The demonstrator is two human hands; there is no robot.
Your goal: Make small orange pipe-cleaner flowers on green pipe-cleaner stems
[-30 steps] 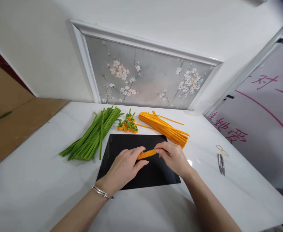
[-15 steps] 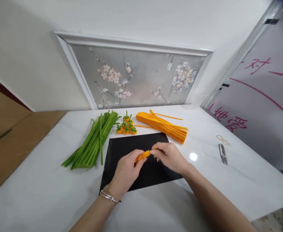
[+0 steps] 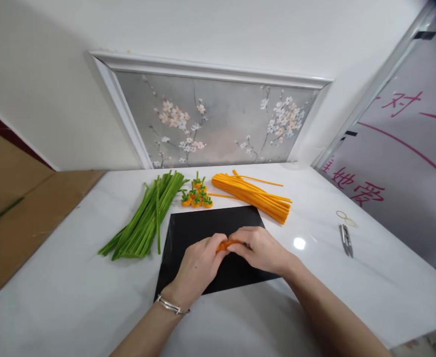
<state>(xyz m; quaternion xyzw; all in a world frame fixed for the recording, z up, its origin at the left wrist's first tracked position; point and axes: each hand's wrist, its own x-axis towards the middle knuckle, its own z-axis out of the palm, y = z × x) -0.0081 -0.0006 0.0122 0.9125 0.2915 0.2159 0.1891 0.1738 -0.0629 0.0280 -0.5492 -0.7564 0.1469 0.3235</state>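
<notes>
Over the black mat [image 3: 188,225], an orange fuzzy piece [image 3: 225,245] is pinched between the fingers of both hands. My left hand [image 3: 200,262] grips its left part, and my right hand [image 3: 260,249] has closed fingers on its right part; the hands nearly touch. Behind the mat stand several small orange pieces with green tops [image 3: 196,200]. A bundle of orange fuzzy stems [image 3: 253,196] lies to their right, and a bundle of green fuzzy stems [image 3: 147,218] to their left.
On the right of the white table [image 3: 72,292] lie thread snips [image 3: 346,240] and two thin rubber bands [image 3: 346,218]. Brown cardboard [image 3: 24,213] is at the left. A framed floral panel [image 3: 225,119] and a whiteboard with red writing [image 3: 400,148] stand behind.
My right hand has moved closer to my left hand, and its fingers now close over the orange piece. Less of that piece shows. The view has shifted slightly.
</notes>
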